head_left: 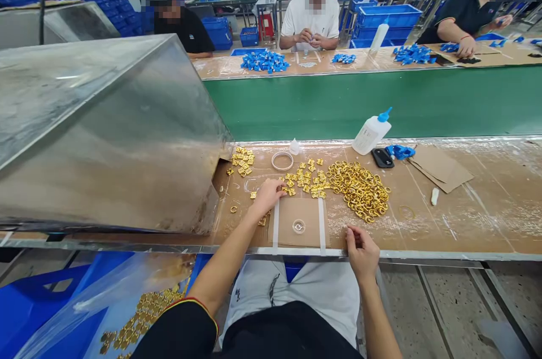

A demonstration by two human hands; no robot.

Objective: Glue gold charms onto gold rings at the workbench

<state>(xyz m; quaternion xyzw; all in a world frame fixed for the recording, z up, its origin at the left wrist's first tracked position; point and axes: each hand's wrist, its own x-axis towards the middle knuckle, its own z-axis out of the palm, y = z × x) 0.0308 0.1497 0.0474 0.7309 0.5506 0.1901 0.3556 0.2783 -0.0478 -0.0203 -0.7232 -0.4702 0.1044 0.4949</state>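
Two bare hands work over a cardboard-covered bench [478, 223]. The right hand [365, 252] is at the near edge, thumb and index finger close together; whether they grip a part cannot be told. Beside it, a clear round dish [298, 226] sits on a taped cardboard pad [292, 209]; keep the sleeve and wrist clear of this dish. Beyond the pad's left side, the left hand [269, 195] touches the scattered gold square pieces [305, 178], fingertips bunched; a grip cannot be confirmed. Draw one piece at a time from the cluster's margin, pinching by its edges, without dragging neighbours into the adjoining gold rings [359, 189]. Farther back, leave the squeeze bottle [369, 136] upright.
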